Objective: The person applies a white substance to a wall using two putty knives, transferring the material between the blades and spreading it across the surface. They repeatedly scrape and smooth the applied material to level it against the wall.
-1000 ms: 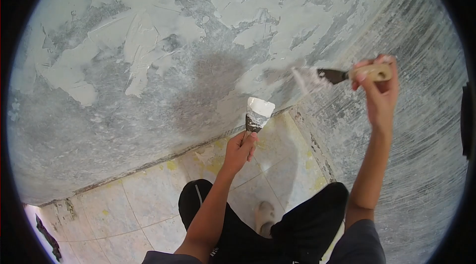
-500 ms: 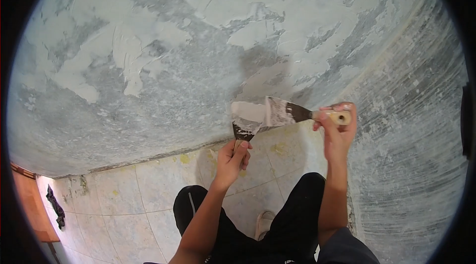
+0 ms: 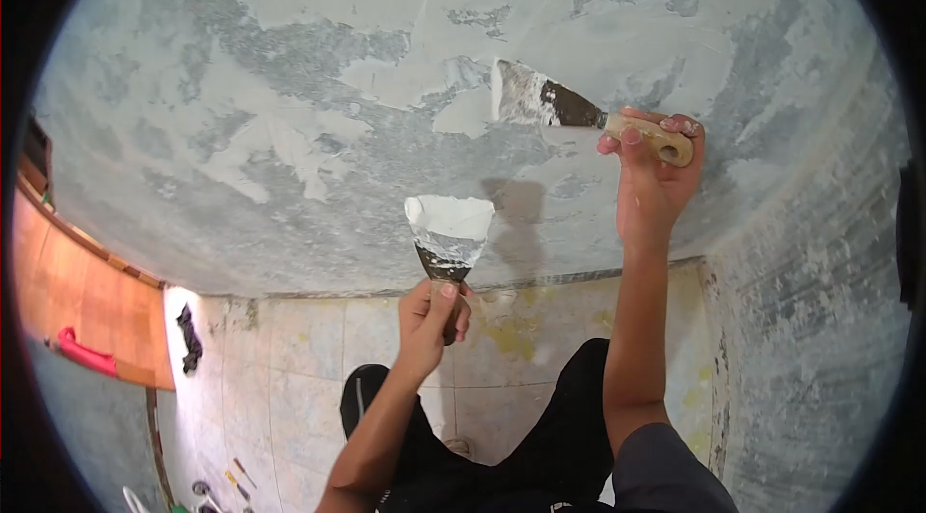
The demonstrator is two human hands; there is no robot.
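My left hand (image 3: 434, 320) is closed round the handle of a putty knife (image 3: 447, 241), blade pointing up, with a thick band of white putty along its edge. In my right hand (image 3: 656, 166) is another putty knife (image 3: 569, 105), gripped by its pale wooden handle. Its dark blade points left, smeared with putty, and overlaps the wall (image 3: 318, 50) in this view. Uneven pale putty patches cover that grey wall, with darker bare areas between them. White putty also marks the fingers of my right hand.
The tiled floor (image 3: 299, 349) has yellow stains along the wall's foot. A second grey wall (image 3: 801, 339) rises at right. At left are a wooden door (image 3: 96, 291), a red object (image 3: 85, 351) and a dark cloth (image 3: 188, 339). Several small tools (image 3: 236, 479) lie at lower left.
The two blades, close together before, are now apart. My right hand has moved up the wall with its putty knife; my left has shifted slightly left. The view has turned leftward.
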